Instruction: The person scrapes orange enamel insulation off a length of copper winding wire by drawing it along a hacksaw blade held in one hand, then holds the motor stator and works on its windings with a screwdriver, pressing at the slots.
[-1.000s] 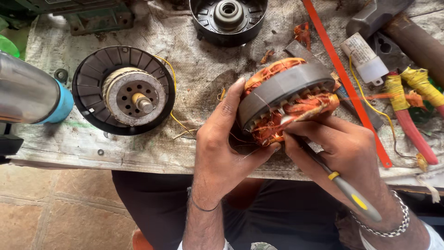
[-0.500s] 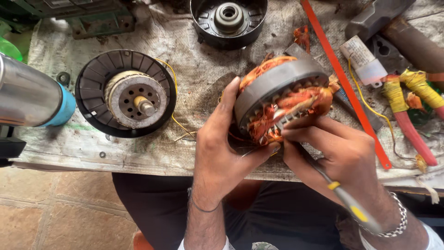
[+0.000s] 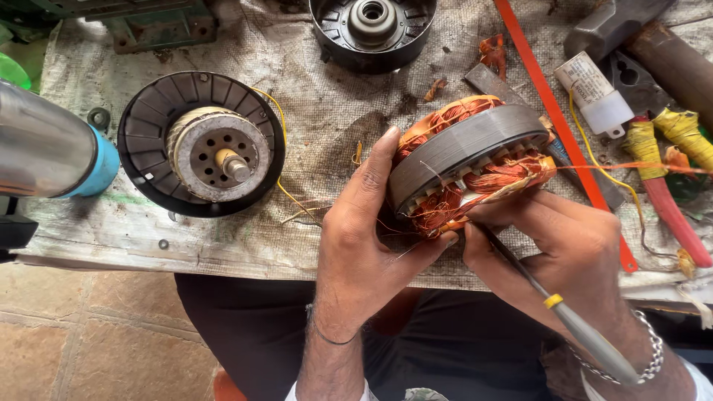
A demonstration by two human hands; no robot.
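Left hand: the left hand (image 3: 364, 245) is curled around the round grey steel motor stator wound with orange copper wire (image 3: 468, 160), fingers up its near-left side and thumb under its lower edge, gripping it firmly.
Right hand: the right hand (image 3: 557, 245) is closed around a slim tool with a grey handle and a yellow band (image 3: 572, 327); the tool's dark shaft runs up to the lower windings of the stator, and the fingertips rest against the coils.
Stator: held tilted just above the near edge of the worn grey cloth-covered workbench (image 3: 312, 119), between both hands, loose copper strands trailing from it.
Left of it: a black ribbed round motor housing with a pale perforated rotor and short shaft (image 3: 202, 145) lies flat on the bench, well apart from the hands.
Far edge: a second black round motor cover with a metal hub (image 3: 371, 30).
Package: a small white cylindrical tube with a pale printed label (image 3: 594, 93) lies at the upper right, beside a long orange-red flat strip (image 3: 564, 134) running diagonally.
Right edge: yellow-taped bundles on a red hose (image 3: 661, 171).
Left edge: a shiny metal cylinder with a blue end ring (image 3: 52, 152).
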